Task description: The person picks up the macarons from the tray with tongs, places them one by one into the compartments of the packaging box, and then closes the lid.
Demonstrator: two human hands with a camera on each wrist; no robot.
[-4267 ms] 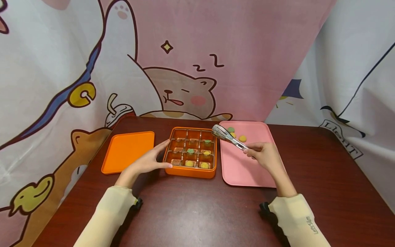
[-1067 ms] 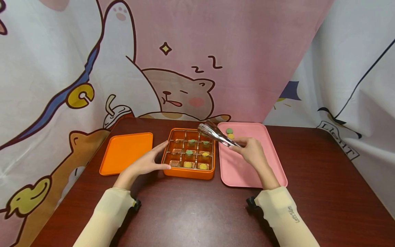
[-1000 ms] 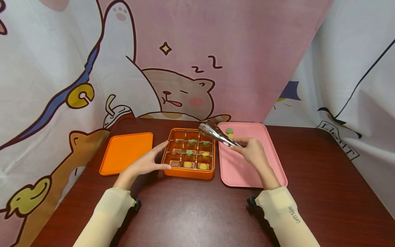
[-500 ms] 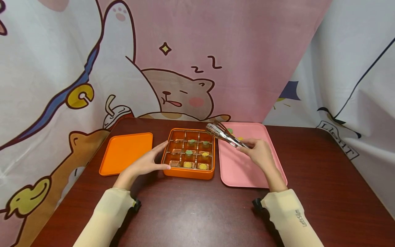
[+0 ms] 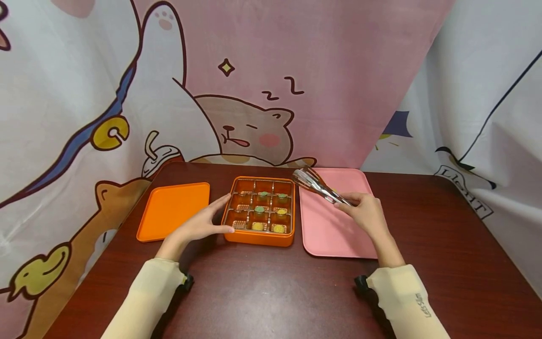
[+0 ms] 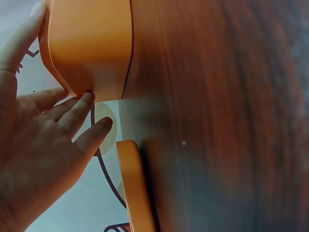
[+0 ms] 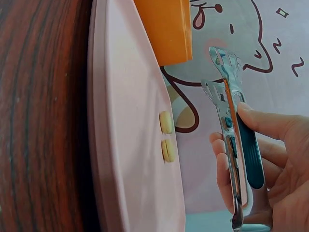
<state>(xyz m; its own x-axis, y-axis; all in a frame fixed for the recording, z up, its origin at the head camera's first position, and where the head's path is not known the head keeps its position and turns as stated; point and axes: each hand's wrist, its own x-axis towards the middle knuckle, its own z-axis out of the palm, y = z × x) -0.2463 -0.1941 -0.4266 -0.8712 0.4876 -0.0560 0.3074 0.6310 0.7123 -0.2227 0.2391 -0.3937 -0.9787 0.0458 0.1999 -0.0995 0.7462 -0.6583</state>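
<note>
My right hand (image 5: 365,212) grips metal tongs (image 5: 315,182) above the pink tray (image 5: 330,235). In the right wrist view the two arms of the tongs stand slightly apart, with nothing between their tips. Two pale yellowish macarons (image 7: 166,123) lie on the tray below; in the head view the tongs and hand mostly hide them. My left hand (image 5: 199,225) rests at the left side of the orange divided box (image 5: 259,239), thumb at the front corner and fingers extended along the side. Inside, green macarons (image 5: 259,209) and yellow macarons (image 5: 279,229) sit in the middle and right columns.
An orange lid (image 5: 174,211) lies flat on the dark wooden table (image 5: 271,292), left of the box. The pink tray is close beside the box's right side. A cartoon-printed curtain (image 5: 338,84) hangs right behind the table's back edge.
A green macaron now sits in the box's back middle compartment, unlike in the oldest frame. Over the last second, my right hand has moved the tongs rightward from the box towards the tray.
</note>
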